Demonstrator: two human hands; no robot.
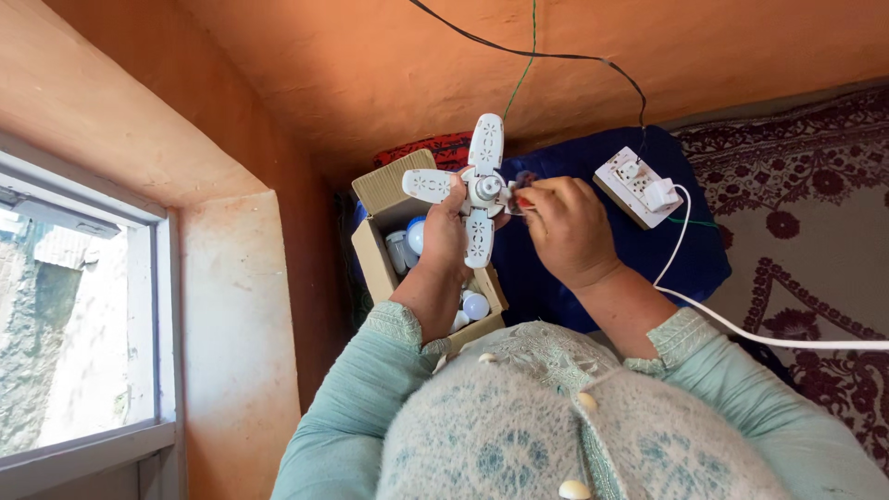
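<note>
Orange plastered walls close in the corner, with a window set in a deep recess on the left and a dark red patterned carpet on the floor to the right.

A white lamp with four fold-out leaf panels is held up over an open cardboard box. The left hand grips it from below, fingers curled round the hub so that the lower panel lies across the hand and the other panels stick out above and to the left. The right hand meets the lamp from its right side, fingertips pinched together on something small at the hub; what that is cannot be made out. The two hands nearly touch at the lamp's centre.

Under the left wrist, the box holds several round white bulbs. Beside the box lies a dark blue cushion, and on it, just beyond the right hand, rests a white socket block with a white plug in it. A white cable runs from the plug past the right forearm. A thin dark wire hangs down the wall to the block.
</note>
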